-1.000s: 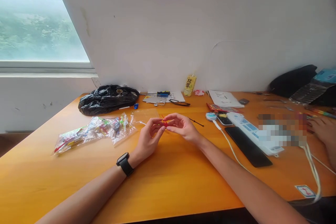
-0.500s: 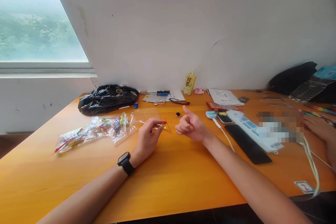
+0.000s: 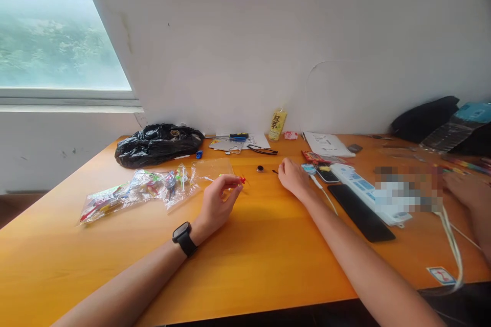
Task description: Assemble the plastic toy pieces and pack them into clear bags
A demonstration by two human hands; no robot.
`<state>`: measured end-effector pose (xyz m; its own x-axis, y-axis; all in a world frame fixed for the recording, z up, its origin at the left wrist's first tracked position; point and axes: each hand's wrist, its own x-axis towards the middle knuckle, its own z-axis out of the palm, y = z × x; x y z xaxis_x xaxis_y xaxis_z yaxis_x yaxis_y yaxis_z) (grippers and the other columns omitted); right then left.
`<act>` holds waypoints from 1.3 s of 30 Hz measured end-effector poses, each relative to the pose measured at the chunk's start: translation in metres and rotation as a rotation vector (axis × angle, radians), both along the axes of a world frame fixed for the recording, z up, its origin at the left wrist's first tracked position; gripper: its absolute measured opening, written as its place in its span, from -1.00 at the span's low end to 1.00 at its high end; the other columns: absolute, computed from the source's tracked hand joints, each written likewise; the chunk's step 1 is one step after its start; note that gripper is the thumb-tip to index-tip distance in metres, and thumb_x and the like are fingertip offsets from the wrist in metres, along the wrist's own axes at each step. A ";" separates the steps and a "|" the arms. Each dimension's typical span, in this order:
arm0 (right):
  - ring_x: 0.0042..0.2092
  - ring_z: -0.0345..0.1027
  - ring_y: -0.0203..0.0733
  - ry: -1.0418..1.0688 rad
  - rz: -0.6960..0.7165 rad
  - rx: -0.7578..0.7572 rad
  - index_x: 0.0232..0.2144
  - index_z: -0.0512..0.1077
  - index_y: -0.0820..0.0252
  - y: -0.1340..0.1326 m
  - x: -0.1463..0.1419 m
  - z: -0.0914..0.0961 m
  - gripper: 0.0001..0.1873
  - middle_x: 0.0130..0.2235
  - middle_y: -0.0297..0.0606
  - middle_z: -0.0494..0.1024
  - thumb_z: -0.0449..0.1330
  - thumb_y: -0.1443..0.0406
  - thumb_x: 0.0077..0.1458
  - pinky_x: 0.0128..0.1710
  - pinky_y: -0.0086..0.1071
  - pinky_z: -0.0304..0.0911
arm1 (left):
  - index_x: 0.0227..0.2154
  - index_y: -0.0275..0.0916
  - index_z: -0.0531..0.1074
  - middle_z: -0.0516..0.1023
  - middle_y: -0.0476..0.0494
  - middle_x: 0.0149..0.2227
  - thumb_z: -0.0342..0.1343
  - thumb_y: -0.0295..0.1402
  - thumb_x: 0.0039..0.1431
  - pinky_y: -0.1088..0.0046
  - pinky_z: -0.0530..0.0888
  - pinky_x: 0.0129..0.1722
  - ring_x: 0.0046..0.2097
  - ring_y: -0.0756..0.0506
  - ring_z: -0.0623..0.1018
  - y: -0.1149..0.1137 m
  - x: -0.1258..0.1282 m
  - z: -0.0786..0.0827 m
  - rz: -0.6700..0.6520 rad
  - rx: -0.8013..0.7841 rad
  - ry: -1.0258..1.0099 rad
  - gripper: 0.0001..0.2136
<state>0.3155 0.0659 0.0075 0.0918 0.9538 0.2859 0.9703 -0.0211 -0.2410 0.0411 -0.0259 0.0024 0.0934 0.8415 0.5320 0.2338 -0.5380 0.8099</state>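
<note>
My left hand (image 3: 220, 199), with a dark watch on the wrist, is closed in a pinch above the table. A small red plastic piece (image 3: 242, 180) with a thin stem shows at its fingertips. To the right, my right hand (image 3: 293, 176) is low over the table with its fingers curled together. A tiny dark piece (image 3: 275, 171) shows right at those fingertips; whether they grip it I cannot make out. A small round black part (image 3: 260, 168) lies between the two hands, farther back. Clear plastic bags of colourful parts (image 3: 149, 186) lie left of my left hand.
At the back are a black plastic bag (image 3: 159, 145), a screwdriver (image 3: 238, 137), a yellow drink bottle (image 3: 277, 125) and papers (image 3: 328, 144). On the right lie a white power strip (image 3: 368, 191), a black flat slab (image 3: 360, 212) and cables. Another person's hand (image 3: 466, 189) rests at the far right.
My right hand has moved away from my left, to the right and slightly back, down to the table by the tiny dark piece. The left hand stays nearly in place with the red piece.
</note>
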 end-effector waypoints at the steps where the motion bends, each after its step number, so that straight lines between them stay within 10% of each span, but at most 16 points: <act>1: -0.09 0.48 0.16 -0.053 -0.018 -0.040 -0.12 0.46 0.27 -0.003 -0.001 0.002 -0.73 -0.13 0.13 0.59 -0.03 0.31 0.38 -0.19 -0.17 0.22 | -0.12 -0.18 0.52 0.67 -0.21 -0.07 0.18 -0.26 0.40 0.33 0.63 -0.09 -0.02 -0.14 0.67 0.000 0.000 -0.001 0.005 0.002 -0.011 -0.87; 14: -0.08 0.51 0.18 -0.206 0.043 -0.068 -0.11 0.46 0.30 -0.010 -0.003 0.001 -0.77 -0.13 0.17 0.61 0.04 0.51 0.29 -0.22 -0.19 0.21 | -0.19 -0.19 0.43 0.60 -0.26 -0.02 0.23 -0.26 0.36 0.24 0.64 0.03 0.05 -0.17 0.65 0.002 -0.001 -0.006 0.005 0.016 -0.162 -0.86; 20: -0.16 0.47 0.03 0.080 0.188 0.079 -0.10 0.39 0.19 -0.004 -0.012 -0.006 -0.81 -0.19 -0.03 0.59 -0.02 0.39 0.38 -0.23 -0.25 0.21 | 0.22 -0.07 0.33 0.59 -0.18 -0.04 0.18 -0.33 0.37 0.32 0.65 -0.06 0.00 -0.14 0.67 -0.001 -0.002 0.000 -0.055 -0.004 -0.055 -0.61; 26: 0.00 0.45 0.01 0.291 0.369 0.229 -0.05 0.44 0.18 -0.002 -0.021 -0.016 -0.75 -0.05 -0.06 0.58 0.01 0.38 0.33 0.01 -0.19 0.32 | -0.06 -0.12 0.55 0.65 -0.15 -0.11 0.14 -0.39 0.37 0.30 0.59 -0.03 -0.09 -0.12 0.64 -0.011 -0.003 0.012 -0.146 0.083 0.260 -0.84; 39: -0.24 0.49 -0.03 0.620 0.431 0.292 -0.33 0.50 0.10 0.010 -0.027 -0.031 -0.83 -0.27 -0.17 0.59 0.19 0.17 0.27 -0.18 -0.20 0.43 | -0.27 -0.04 0.62 0.65 -0.13 -0.22 0.16 -0.44 0.29 0.28 0.56 -0.09 -0.16 -0.16 0.62 -0.008 -0.001 0.006 -0.296 0.107 0.486 -0.84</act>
<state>0.2886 0.0761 -0.0237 -0.0435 0.8363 0.5466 0.5671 0.4711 -0.6756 0.0397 -0.0344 0.0088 0.5712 0.6863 0.4502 0.3923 -0.7101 0.5847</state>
